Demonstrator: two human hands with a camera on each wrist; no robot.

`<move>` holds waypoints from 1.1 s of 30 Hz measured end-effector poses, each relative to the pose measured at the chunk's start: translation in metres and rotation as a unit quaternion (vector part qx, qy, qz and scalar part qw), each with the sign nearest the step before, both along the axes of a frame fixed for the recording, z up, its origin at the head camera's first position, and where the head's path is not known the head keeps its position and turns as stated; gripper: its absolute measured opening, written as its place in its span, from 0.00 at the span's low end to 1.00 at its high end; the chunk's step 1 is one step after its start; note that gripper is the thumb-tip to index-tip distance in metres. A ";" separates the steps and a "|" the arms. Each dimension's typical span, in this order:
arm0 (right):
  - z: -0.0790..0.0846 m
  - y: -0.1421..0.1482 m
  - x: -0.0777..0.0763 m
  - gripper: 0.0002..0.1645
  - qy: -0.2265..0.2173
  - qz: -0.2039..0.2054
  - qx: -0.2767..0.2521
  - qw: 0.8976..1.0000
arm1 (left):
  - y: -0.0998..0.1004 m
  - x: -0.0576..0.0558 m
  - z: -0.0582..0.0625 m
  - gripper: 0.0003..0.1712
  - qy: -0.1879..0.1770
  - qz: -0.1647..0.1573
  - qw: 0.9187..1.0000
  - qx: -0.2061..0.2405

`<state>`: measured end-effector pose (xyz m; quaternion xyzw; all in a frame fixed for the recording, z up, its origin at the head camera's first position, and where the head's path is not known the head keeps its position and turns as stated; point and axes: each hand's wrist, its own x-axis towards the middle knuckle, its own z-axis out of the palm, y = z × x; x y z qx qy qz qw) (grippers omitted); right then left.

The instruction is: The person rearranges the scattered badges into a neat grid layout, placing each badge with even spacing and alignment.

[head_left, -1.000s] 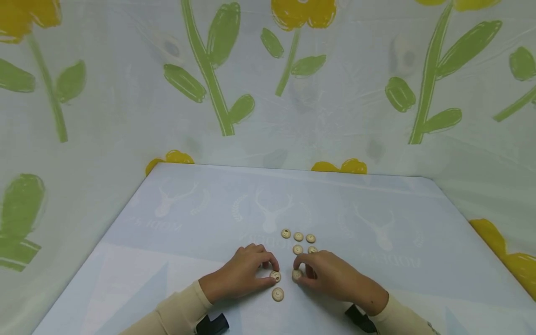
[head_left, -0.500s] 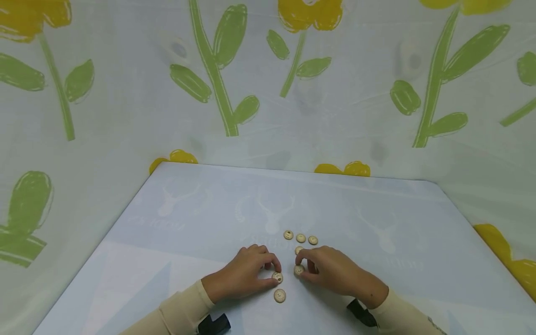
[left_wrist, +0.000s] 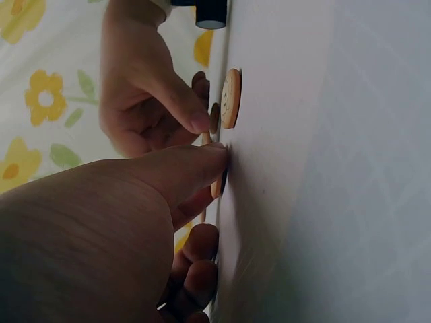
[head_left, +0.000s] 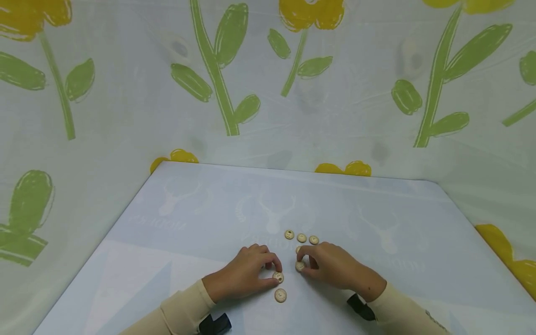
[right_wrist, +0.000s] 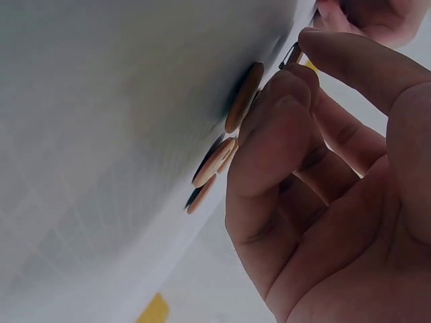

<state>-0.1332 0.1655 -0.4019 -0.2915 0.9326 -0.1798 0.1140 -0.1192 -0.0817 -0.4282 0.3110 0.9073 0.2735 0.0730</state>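
Note:
My left hand (head_left: 244, 274) pinches a small round wooden disc (head_left: 278, 277) between thumb and forefinger, right at the tabletop. Another disc (head_left: 280, 295), with a printed mark, lies just nearer to me; the left wrist view shows this loose disc (left_wrist: 231, 99) flat on the surface. To the right, my right hand (head_left: 332, 267) holds a second disc (head_left: 300, 266) by its edges with thumb and forefinger. Just beyond that forefinger lies a partly covered disc (head_left: 298, 250). In the right wrist view, several discs, one of them the dark-edged disc (right_wrist: 244, 97), lie beside the curled fingers.
A row of three discs, its middle disc (head_left: 301, 237) included, lies behind the right hand. The pale table (head_left: 201, 200) carries faint deer prints. A flower-printed curtain (head_left: 138, 93) hangs around its far and side edges. Black wrist mounts (head_left: 214, 323) sit under both sleeves.
My right hand has slid its disc a little away from me, toward the row, now covering a disc seen earlier. The left hand keeps its pinch in place. The view shifted slightly.

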 end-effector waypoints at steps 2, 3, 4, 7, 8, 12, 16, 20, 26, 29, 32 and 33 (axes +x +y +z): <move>-0.001 0.000 -0.001 0.08 0.003 0.002 -0.003 1.000 | 0.000 0.000 0.000 0.08 0.003 -0.002 1.000 0.002; -0.001 0.000 -0.001 0.08 0.004 0.003 -0.005 1.000 | -0.001 0.000 0.000 0.08 0.005 -0.003 1.000 0.003; -0.001 0.000 -0.002 0.08 0.004 0.005 -0.006 1.000 | -0.001 0.000 0.000 0.08 0.004 -0.004 1.000 0.003; -0.002 0.001 -0.002 0.09 0.006 0.008 -0.008 1.000 | -0.001 0.000 0.001 0.08 0.003 -0.006 1.000 0.004; -0.002 0.001 -0.003 0.09 0.007 0.009 -0.008 1.000 | -0.001 0.000 0.001 0.08 0.002 -0.006 1.000 0.004; -0.003 0.001 -0.003 0.09 0.007 0.009 -0.007 1.000 | -0.001 0.000 0.001 0.08 0.002 -0.007 1.000 0.005; -0.003 0.001 -0.004 0.10 0.003 0.006 -0.004 1.000 | -0.001 0.000 0.001 0.08 0.004 -0.005 1.000 0.005; -0.003 0.001 -0.004 0.10 0.003 0.004 -0.003 1.000 | -0.001 0.000 0.000 0.08 0.005 -0.004 1.000 0.003; -0.003 0.001 -0.004 0.10 0.007 0.005 -0.005 1.000 | 0.000 -0.001 -0.001 0.08 0.006 -0.001 1.000 -0.001; -0.003 0.002 -0.004 0.10 0.005 0.004 -0.006 1.000 | 0.001 -0.002 -0.002 0.08 0.005 -0.001 1.000 -0.003; -0.003 0.002 -0.004 0.10 0.003 0.007 -0.009 1.000 | 0.001 -0.002 -0.003 0.08 0.001 0.001 1.000 -0.004; -0.003 0.002 -0.004 0.10 0.003 0.007 -0.009 1.000 | 0.001 -0.001 -0.003 0.08 0.001 0.001 1.000 -0.005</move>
